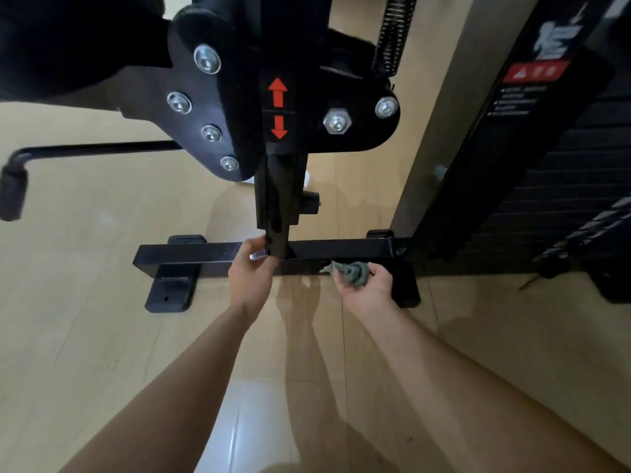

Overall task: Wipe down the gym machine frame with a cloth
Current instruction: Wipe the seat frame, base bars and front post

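Observation:
The black gym machine frame fills the upper view. Its upright post (pixel 278 206) drops to a horizontal base bar (pixel 191 256) on the floor. My left hand (pixel 251 271) grips the foot of the post where it meets the bar. My right hand (pixel 367 285) is closed on a bunched grey-green cloth (pixel 351 271), pressed against the front face of the base bar just right of the post.
A bolted black bracket with red up and down arrows (pixel 278 109) hangs close overhead. A crank handle (pixel 13 189) sticks out at left. A coil spring (pixel 392 39) and a weight stack (pixel 560 186) stand at right. Two flat feet (pixel 170 290) rest on the wood floor.

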A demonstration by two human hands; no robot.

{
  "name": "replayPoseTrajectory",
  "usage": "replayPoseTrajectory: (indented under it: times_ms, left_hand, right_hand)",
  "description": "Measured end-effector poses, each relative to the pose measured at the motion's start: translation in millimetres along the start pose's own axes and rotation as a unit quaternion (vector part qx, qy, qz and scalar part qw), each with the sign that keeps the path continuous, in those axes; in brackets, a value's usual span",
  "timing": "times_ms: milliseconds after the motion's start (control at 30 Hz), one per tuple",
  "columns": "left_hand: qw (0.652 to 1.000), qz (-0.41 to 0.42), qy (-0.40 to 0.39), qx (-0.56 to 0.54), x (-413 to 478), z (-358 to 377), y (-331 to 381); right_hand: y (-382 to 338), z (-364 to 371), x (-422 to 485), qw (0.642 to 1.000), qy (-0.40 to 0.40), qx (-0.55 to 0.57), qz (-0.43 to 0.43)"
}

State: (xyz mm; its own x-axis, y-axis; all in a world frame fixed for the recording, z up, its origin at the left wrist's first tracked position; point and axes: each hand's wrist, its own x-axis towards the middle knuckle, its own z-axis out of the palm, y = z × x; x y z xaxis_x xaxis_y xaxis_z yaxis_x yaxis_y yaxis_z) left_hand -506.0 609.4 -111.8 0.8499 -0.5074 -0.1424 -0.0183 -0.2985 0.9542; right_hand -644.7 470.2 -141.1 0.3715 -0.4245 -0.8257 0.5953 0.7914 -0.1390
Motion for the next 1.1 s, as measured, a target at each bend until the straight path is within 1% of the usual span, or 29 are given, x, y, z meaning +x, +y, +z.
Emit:
replayPoseTrajectory:
  times_ms: [133, 233, 367, 500, 600, 667, 733, 800, 833, 867, 900, 933, 967, 1000, 1033, 1100]
  left_hand:
    - [1.0, 0.0, 0.005, 0.001, -4, 3, 2]
    - [1.0, -0.002, 0.011, 0.014, -6, 3, 4]
    - [0.999, -0.003, -0.01, 0.033, -9, 0, 5]
    - [0.999, -0.002, -0.025, 0.044, -9, -3, 4]
    - [0.998, -0.002, -0.029, 0.057, -11, 1, 7]
    - [0.997, 0.018, -0.024, 0.069, -17, 6, 12]
    - [0.994, 0.037, -0.009, 0.103, -28, 18, 13]
    - [0.989, 0.043, 0.014, 0.141, -43, 35, 12]
    - [0.99, 0.046, 0.006, 0.132, -49, 45, 13]
    - [0.994, 0.043, -0.024, 0.102, -53, 56, 16]
    - [0.995, 0.028, -0.075, 0.059, -54, 67, 23]
    - [0.99, 0.004, -0.141, 0.02, -53, 76, 31]
    - [0.978, -0.013, -0.208, 0.002, -51, 84, 40]
    - [0.966, -0.008, -0.26, 0.015, -47, 90, 48]
    - [0.957, 0.013, -0.287, 0.046, -44, 97, 54]
    - [0.95, 0.043, -0.298, 0.088, -42, 109, 63]
  right_hand:
    - [-27, -8, 2, 0.997, 0.047, 0.009, -0.058]
    - [-26, -11, 3, 0.997, 0.048, -0.011, -0.067]
    - [-9, -5, 2, 0.998, 0.026, -0.055, -0.027]
    - [6, 2, -4, 0.994, -0.016, -0.109, 0.01]
    - [2, 4, -13, 0.991, -0.045, -0.13, 0.006]
    - [-9, 6, -23, 0.985, -0.06, -0.158, -0.022]
    - [-21, 7, -34, 0.963, -0.067, -0.249, -0.08]
    - [-34, 2, -46, 0.917, -0.074, -0.362, -0.15]
    - [-42, -2, -52, 0.889, -0.082, -0.415, -0.177]
    - [-50, -7, -58, 0.858, -0.091, -0.467, -0.194]
    - [-58, -11, -63, 0.827, -0.098, -0.515, -0.204]
    - [-67, -13, -69, 0.799, -0.1, -0.554, -0.21]
    - [-76, -15, -74, 0.784, -0.101, -0.575, -0.212]
    - [-85, -17, -80, 0.78, -0.101, -0.58, -0.212]
    - [-93, -18, -85, 0.783, -0.098, -0.576, -0.215]
    - [-107, -20, -92, 0.786, -0.089, -0.565, -0.236]
